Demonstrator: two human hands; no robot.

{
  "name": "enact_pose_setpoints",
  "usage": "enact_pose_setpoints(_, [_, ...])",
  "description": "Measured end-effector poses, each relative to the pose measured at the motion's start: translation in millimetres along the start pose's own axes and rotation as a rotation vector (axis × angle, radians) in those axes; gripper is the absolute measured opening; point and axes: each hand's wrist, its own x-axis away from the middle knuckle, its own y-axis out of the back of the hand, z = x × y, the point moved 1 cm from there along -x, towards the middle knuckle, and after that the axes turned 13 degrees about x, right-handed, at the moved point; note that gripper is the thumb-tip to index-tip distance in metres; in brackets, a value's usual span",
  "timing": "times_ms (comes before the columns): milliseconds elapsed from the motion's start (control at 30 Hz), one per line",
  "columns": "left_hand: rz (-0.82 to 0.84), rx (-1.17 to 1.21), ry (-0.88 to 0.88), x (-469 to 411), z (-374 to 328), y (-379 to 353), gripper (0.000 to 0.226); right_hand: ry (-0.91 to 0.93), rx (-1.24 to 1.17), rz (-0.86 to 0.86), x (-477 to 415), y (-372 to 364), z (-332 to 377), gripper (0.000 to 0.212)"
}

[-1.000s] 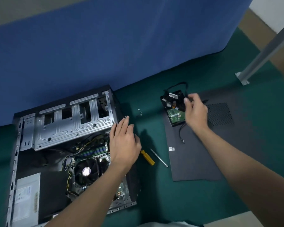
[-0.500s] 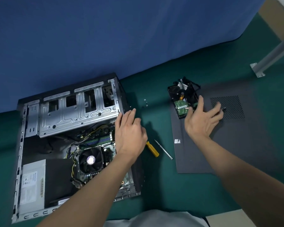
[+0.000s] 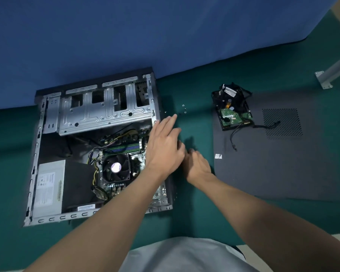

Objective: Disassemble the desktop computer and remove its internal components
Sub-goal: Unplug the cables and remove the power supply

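- Open computer case (image 3: 98,114) lies on green table (image 3: 8,173); hard drive (image 3: 234,116) rests on detached side panel (image 3: 273,169).
- Left hand (image 3: 163,146): fingers (image 3: 170,122) straight, holding nothing, over the case's right edge.
- Right hand (image 3: 197,165): just beside it, fingers curled under; grip cannot be told.

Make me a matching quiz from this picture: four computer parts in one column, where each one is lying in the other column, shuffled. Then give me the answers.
Column one:
1. hard drive
2. cooling fan
3. power supply
4. loose screws

Column two:
A. in the near left corner of the case
B. on the green mat, between case and side panel
C. on the dark side panel
D. in the middle of the case

Pairs: 1-C, 2-D, 3-A, 4-B.
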Motion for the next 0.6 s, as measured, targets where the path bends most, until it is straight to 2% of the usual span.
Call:
enact_pose_setpoints(133, [0.023,0.011,-0.041,25.5,2.0,0.0,0.042,-0.017,-0.009,0.055,-5.0,2.4,-1.8,0.021])
enact_pose_setpoints(267, [0.038,0.047,-0.057,47.5,6.7,6.6,0.049,-0.098,-0.052,0.062,-3.7,25.1,0.7,0.03])
enact_pose_setpoints(333, [0.051,0.042,-0.027,60.4,16.1,12.1,0.054,-0.147,-0.194,0.002,0.4,45.0,4.3,0.028])
enact_pose_setpoints(433, [0.071,-0.013,0.009,82.9,37.1,24.2,0.061,-0.18,-0.361,-0.176,13.8,73.7,17.9,0.028])
enact_pose_setpoints(533, [0.063,-0.073,0.055,105.6,63.8,38.3,0.063,-0.114,-0.4,-0.337,36.6,92.8,44.3,0.021])
enact_pose_setpoints(600, [0.024,-0.131,0.073,119.1,82.2,49.0,0.061,-0.071,-0.424,-0.381,51.7,96.0,67.0,0.017])
